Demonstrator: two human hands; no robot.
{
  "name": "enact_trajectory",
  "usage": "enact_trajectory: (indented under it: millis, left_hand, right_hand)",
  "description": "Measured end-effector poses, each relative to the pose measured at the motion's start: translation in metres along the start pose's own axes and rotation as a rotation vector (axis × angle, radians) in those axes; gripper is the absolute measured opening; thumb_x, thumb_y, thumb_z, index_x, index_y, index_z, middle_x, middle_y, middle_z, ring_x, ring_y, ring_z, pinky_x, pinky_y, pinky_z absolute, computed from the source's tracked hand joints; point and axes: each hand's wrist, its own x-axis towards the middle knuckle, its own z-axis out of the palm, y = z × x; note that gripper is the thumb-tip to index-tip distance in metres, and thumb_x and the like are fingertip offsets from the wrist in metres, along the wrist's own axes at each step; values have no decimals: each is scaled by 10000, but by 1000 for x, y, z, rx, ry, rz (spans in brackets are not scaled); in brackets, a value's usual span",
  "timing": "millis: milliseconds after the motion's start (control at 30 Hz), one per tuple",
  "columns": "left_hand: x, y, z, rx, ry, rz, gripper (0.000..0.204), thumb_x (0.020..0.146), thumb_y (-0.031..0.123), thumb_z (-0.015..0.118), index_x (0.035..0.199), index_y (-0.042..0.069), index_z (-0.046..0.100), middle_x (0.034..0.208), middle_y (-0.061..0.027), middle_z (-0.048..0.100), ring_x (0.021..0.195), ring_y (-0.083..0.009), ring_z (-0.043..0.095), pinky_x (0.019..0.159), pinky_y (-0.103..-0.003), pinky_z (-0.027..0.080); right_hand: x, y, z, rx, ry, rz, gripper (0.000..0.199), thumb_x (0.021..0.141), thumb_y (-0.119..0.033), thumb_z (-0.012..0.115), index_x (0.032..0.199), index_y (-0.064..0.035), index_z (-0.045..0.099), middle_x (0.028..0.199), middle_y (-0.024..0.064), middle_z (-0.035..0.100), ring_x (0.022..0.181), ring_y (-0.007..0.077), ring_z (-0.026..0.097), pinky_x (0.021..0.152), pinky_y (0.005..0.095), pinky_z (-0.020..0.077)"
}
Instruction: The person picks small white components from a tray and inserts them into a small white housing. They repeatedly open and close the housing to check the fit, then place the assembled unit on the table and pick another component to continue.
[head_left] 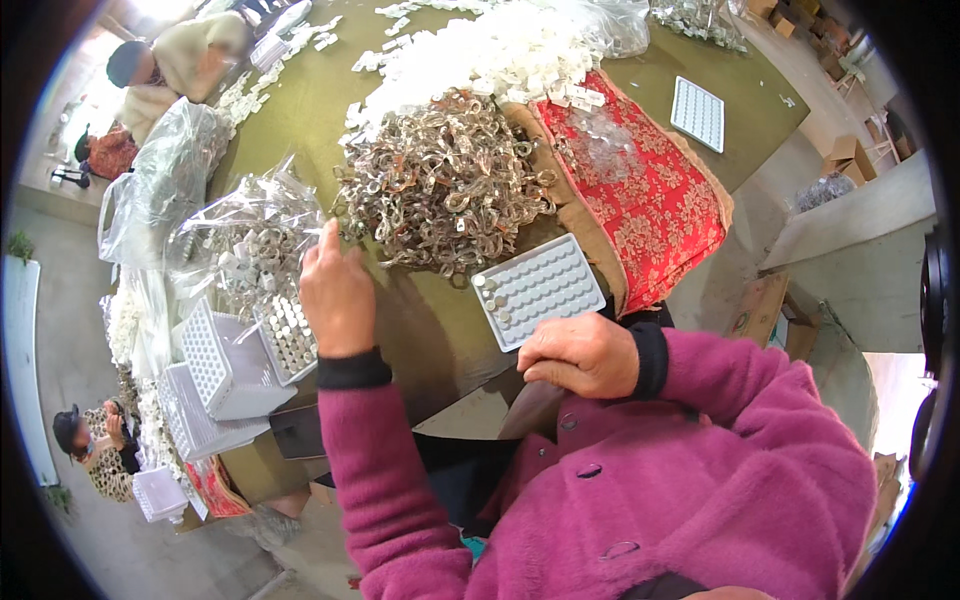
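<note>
My left hand [338,295] reaches forward between a clear plastic bag [262,240] of small grey-white pieces and a heap of tangled, shiny brownish loops [445,185] that look like bracelets or watches. Its fingers are stretched out, with nothing visible in them. Curled at the near edge of a pale tray [560,275] is my right hand [585,355]; its fingers are closed, and whatever they hold is hidden. Rows of hollows fill the tray, with several small round pieces [495,300] along its left side. Beside my left wrist lies a filled tray [288,338].
Stacked white trays [230,365] stand at the left. A red floral cushion [640,190] lies right of the heap, white pieces [480,60] are piled behind it, and another tray [697,113] sits far right. Other people [100,445] are at the left and far left.
</note>
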Motion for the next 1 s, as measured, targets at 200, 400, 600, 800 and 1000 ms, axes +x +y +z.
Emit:
enact_trajectory:
  millis: [200, 400, 600, 800, 1000]
  left_hand:
    - [6, 0, 20, -51, 43, -74, 234, 878, 43, 665, 1109, 48, 706, 1037, -178, 704, 946, -367, 694, 832, -445, 555]
    - [-72, 20, -12, -634, 90, -412, 141, 878, -27, 715, 1001, 14, 659, 854, -60, 680, 702, -150, 648, 663, -317, 574]
    - [-122, 37, -33, -1340, 62, -638, 157, 923, -28, 743, 1043, -1, 646, 891, -63, 696, 693, -137, 661, 607, -270, 574]
    - [-147, 55, -55, -1405, -81, -478, 137, 914, -70, 688, 1023, -25, 618, 899, -103, 691, 692, -163, 640, 598, -287, 530]
    - [-162, 68, -69, -1374, -96, -371, 212, 855, -181, 655, 995, -30, 607, 967, -108, 651, 754, -165, 666, 657, -284, 569]
  right_hand:
    - [-7, -2, -1, -21, -26, 17, 112, 931, -120, 714, 981, -39, 654, 869, 111, 649, 821, 312, 676, 724, 390, 552]
    - [-8, -3, 8, 16, -5, 6, 111, 932, -115, 711, 987, -36, 656, 880, 117, 652, 819, 321, 672, 727, 397, 551]
    - [13, -17, 23, 96, 71, 152, 268, 862, -45, 741, 1116, -30, 658, 1048, 151, 673, 1003, 348, 660, 864, 424, 538]
    - [54, -24, 24, -270, 152, -331, 610, 745, -69, 786, 1329, -129, 616, 1446, 119, 542, 1365, 354, 489, 1077, 488, 425]
    - [53, -17, 28, -200, 24, -366, 238, 870, -172, 721, 1088, -93, 667, 980, 81, 678, 981, 326, 660, 912, 475, 501]
